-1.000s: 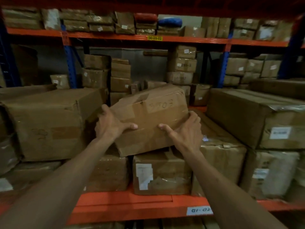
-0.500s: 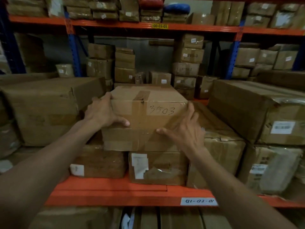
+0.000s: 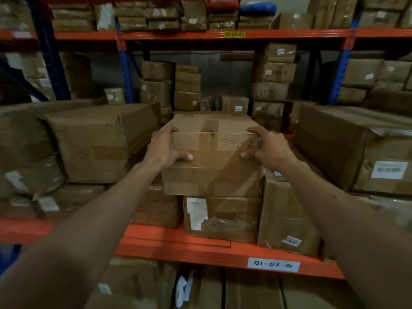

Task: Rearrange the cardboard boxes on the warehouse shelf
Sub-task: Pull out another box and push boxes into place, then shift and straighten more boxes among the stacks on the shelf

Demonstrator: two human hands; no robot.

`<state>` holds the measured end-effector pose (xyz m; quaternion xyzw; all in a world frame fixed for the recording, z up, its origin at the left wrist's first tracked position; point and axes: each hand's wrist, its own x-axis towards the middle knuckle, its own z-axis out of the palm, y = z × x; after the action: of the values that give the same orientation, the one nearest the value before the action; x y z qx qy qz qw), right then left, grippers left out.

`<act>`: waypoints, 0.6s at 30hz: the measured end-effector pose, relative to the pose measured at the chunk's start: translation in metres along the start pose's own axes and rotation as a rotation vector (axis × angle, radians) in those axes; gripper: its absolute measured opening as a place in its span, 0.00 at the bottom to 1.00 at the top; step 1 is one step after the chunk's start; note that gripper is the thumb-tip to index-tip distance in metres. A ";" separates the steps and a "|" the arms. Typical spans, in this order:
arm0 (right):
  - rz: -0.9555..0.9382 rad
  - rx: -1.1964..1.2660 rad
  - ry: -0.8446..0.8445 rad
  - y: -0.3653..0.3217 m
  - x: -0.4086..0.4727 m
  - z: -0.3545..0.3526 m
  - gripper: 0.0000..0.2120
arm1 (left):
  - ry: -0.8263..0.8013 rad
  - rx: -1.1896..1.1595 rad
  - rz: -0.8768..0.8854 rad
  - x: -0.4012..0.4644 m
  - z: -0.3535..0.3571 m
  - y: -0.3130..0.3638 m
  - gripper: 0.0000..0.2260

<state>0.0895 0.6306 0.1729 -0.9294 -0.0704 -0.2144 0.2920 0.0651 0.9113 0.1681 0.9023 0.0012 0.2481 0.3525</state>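
The brown taped cardboard box marked 3503 (image 3: 211, 152) sits level on top of a lower brown cardboard box with a torn white label (image 3: 223, 217), on the orange steel shelf beam (image 3: 178, 246). The left hand (image 3: 165, 148) clasps its left front corner, thumb on the face; the right hand (image 3: 265, 148) clasps the right corner likewise. To seat it well, the person should likely push evenly with both palms so it stays square, keep fingers clear of the large brown carton on the left (image 3: 100, 141), and check it will not overhang.
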 end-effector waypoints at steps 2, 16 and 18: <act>0.006 0.006 0.001 0.003 0.001 0.001 0.39 | -0.011 0.014 -0.001 0.000 0.000 0.001 0.39; 0.057 -0.018 0.021 -0.011 -0.013 -0.002 0.37 | -0.016 -0.012 -0.054 0.003 0.007 -0.005 0.41; 0.068 0.005 -0.010 -0.015 -0.016 -0.006 0.36 | -0.006 -0.022 -0.028 0.004 0.010 -0.008 0.40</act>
<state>0.0695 0.6395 0.1780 -0.9315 -0.0405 -0.1996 0.3014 0.0749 0.9120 0.1585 0.8991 0.0103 0.2403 0.3658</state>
